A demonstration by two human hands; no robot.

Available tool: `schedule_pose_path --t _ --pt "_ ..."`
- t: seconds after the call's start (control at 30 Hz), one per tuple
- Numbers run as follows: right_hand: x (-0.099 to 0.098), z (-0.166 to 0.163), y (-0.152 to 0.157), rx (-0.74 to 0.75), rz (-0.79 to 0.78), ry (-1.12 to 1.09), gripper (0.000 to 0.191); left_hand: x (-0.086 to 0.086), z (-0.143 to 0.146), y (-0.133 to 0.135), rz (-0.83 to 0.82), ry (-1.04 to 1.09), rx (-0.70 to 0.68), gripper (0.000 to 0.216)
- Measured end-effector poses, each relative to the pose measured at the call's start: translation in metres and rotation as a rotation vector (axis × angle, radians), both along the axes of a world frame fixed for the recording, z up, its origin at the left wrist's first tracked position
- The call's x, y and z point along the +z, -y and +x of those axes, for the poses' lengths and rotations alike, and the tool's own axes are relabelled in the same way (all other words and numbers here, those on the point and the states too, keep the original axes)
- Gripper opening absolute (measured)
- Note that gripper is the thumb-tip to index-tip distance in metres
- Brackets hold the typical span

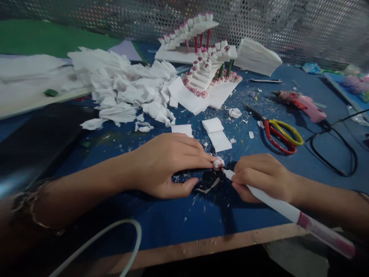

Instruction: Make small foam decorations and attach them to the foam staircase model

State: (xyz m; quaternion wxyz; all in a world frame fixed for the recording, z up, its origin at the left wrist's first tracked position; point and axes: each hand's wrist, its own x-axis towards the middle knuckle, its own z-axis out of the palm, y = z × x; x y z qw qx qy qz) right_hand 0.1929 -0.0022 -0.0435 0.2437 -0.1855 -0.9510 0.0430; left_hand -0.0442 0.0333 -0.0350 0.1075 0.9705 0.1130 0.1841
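Note:
My right hand (262, 179) is closed round a white marker (273, 202) with a pink band and a clear pinkish cap on its rear end. The marker's tip meets a small crumpled white paper ball (218, 163) with pink-red marks. My left hand (170, 165) lies over the table with its fingers stretched out. Two of its fingertips touch the ball's left side, while the thumb stays apart from it. Just beyond the fingers are a folded white paper piece (217, 135) and another white slip (182, 130).
Behind stand white model stairs (201, 79) trimmed with pink-marked paper balls. Crumpled paper (123, 88) is heaped at left. On the right lie red-and-yellow-handled scissors (281, 134), a pink glue gun (305, 105) and its black cord (331, 169). A white cable (135, 231) loops in front.

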Motion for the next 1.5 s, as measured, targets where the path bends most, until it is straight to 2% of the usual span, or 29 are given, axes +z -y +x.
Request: schedule_pose_path --t 0.17,0.23,0.33,0.43,0.53,0.6,0.77,1.03,1.5 --pt "0.0 0.0 0.0 0.009 -0.026 0.01 0.011 -0.001 -0.001 -0.001 0.004 0.005 -0.001 0.032" --pt "0.003 -0.001 0.0 0.003 -0.069 -0.062 0.012 -0.001 -0.001 -0.001 0.002 0.003 0.001 0.032" --pt "0.007 -0.001 -0.001 -0.123 -0.256 -0.205 0.011 -0.001 -0.001 0.0 0.005 0.001 -0.007 0.031" --pt "0.004 0.001 -0.005 -0.253 -0.519 -0.257 0.012 0.0 -0.001 0.0 0.012 0.001 -0.009 0.03" --pt "-0.002 0.004 -0.009 -0.205 -0.716 -0.338 0.014 0.001 -0.001 0.0 0.01 -0.008 0.002 0.03" --pt "-0.004 0.005 -0.01 -0.183 -0.773 -0.37 0.014 0.001 -0.001 0.0 0.014 -0.007 -0.004 0.033" --pt "-0.002 0.004 -0.011 -0.205 -0.808 -0.336 0.016 0.0 -0.002 0.0 0.035 -0.005 -0.029 0.041" --pt "0.0 0.005 -0.011 -0.19 -0.818 -0.334 0.016 0.001 -0.004 0.0 0.08 -0.059 -0.036 0.04" --pt "0.003 0.006 -0.013 -0.171 -0.862 -0.341 0.016 0.001 -0.005 0.0 0.012 -0.089 -0.038 0.046"
